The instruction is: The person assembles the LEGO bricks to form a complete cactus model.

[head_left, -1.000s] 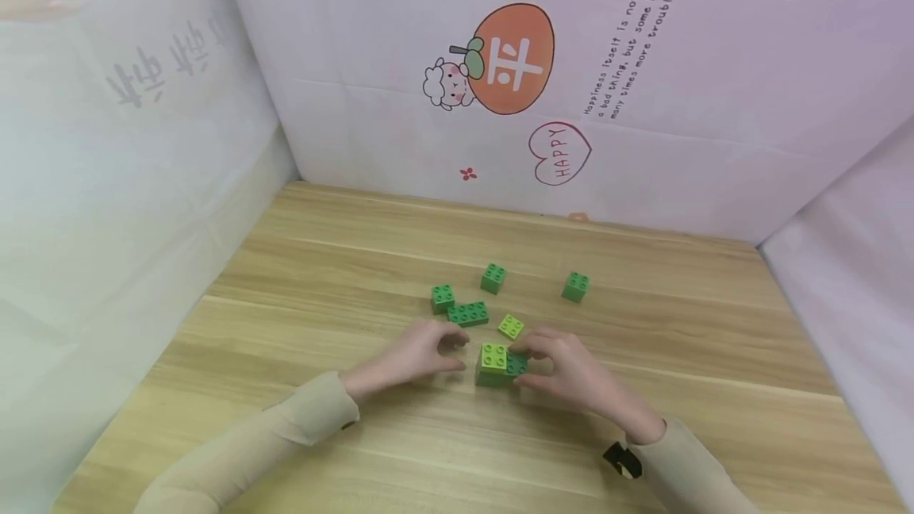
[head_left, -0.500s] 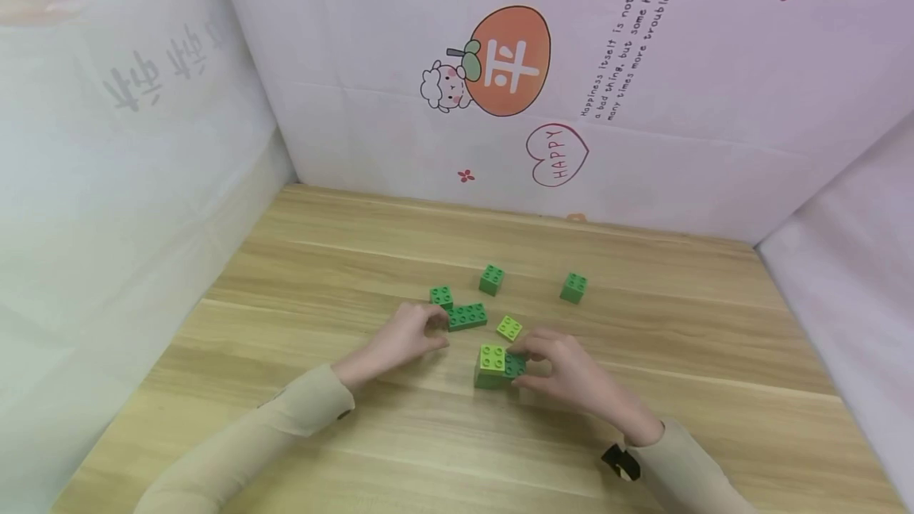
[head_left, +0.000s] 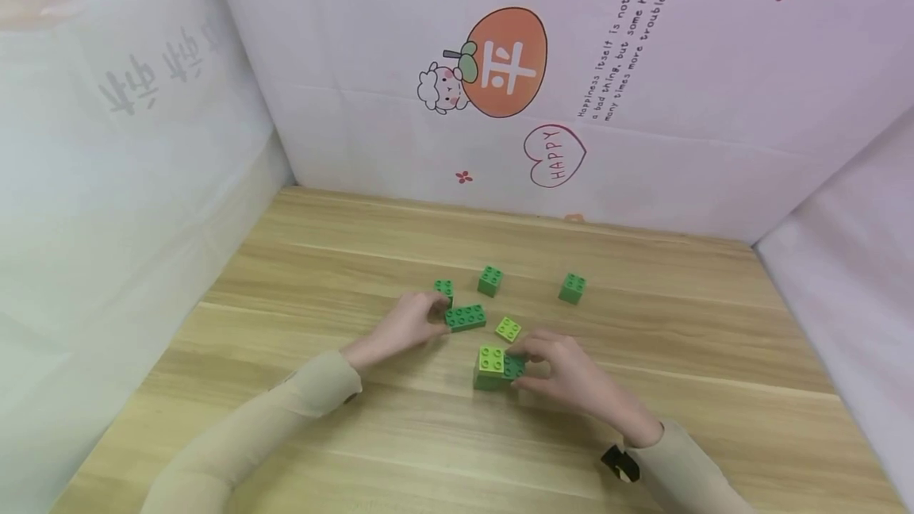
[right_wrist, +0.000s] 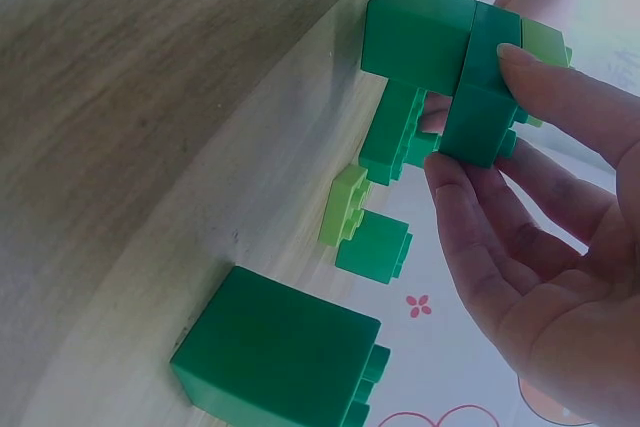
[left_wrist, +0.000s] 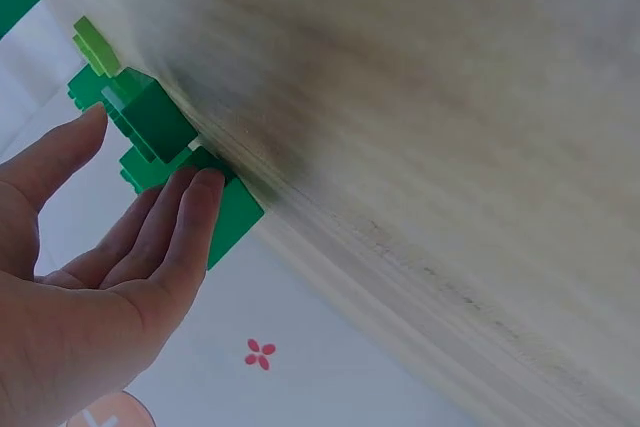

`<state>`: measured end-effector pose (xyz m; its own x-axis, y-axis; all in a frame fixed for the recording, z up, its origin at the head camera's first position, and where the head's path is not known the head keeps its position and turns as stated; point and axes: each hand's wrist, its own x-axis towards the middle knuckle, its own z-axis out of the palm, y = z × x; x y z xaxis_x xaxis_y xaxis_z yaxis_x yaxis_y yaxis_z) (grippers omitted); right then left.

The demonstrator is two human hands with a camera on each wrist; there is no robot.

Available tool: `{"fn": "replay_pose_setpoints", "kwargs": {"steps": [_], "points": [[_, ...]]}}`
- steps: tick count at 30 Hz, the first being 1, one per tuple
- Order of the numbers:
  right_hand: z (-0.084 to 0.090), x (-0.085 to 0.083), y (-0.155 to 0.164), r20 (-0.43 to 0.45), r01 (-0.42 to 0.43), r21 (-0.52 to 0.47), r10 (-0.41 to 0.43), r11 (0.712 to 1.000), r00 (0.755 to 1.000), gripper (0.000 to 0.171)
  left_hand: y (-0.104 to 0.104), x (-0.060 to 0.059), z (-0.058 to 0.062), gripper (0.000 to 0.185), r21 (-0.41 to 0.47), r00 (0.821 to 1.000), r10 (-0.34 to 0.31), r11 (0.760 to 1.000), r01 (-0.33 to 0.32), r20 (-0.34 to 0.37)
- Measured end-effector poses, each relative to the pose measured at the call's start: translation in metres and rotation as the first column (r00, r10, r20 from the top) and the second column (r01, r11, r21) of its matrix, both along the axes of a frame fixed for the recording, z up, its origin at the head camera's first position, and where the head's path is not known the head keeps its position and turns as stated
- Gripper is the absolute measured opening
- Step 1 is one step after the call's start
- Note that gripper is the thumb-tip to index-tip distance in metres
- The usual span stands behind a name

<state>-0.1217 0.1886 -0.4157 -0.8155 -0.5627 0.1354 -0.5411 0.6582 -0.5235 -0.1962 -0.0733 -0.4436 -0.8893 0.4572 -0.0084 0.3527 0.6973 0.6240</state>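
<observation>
Where the right hand (head_left: pixel 567 370) pinches, the stack (head_left: pixel 489 378) runs crosswise — studs (head_left: pixel 491 358) up.

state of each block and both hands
Stack: assembled, lime top piece on it, dark brick overhanging right
Right hand: pinches dark brick
Left hand: thumb and fingers apart, brick contact unclear
Long green brick: flat, studs up
Left square brick: partly hidden, studs up
Middle square brick: loose, studs up
Right square brick: loose, studs up
Loose lime piece: flat, studs up

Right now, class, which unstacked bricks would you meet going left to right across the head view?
Left green four-stud brick, green eight-stud brick, middle green four-stud brick, lime four-stud brick, right green four-stud brick.
</observation>
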Motion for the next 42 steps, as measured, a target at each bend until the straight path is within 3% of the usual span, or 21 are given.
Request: {"fn": "replay_pose_setpoints", "kwargs": {"steps": [10, 18, 31, 42], "points": [[-0.001, 0.000, -0.001, -0.003, -0.006, -0.004, 0.006, 1.000, 1.000, 0.036, 0.009, -0.003, -0.004, 0.042, -0.121, 0.986, -0.105, 0.989, 0.089, -0.129], [0.001, -0.001, -0.003, -0.002, 0.000, 0.006, 0.000, 1.000, 1.000, 0.036, 0.010, -0.004, -0.003, 0.040, -0.129, 0.983, -0.113, 0.987, 0.095, -0.142], [0.001, -0.001, -0.003, -0.002, 0.009, 0.015, -0.009, 1.000, 1.000, 0.036, 0.001, -0.001, 0.007, 0.037, -0.030, 0.996, -0.067, 0.997, 0.065, -0.061], [0.000, 0.001, -0.002, 0.007, 0.008, -0.002, -0.008, 1.000, 1.000, 0.035, 0.003, 0.011, 0.029, 0.037, 0.055, 0.992, -0.104, 0.993, 0.108, -0.065]]}}
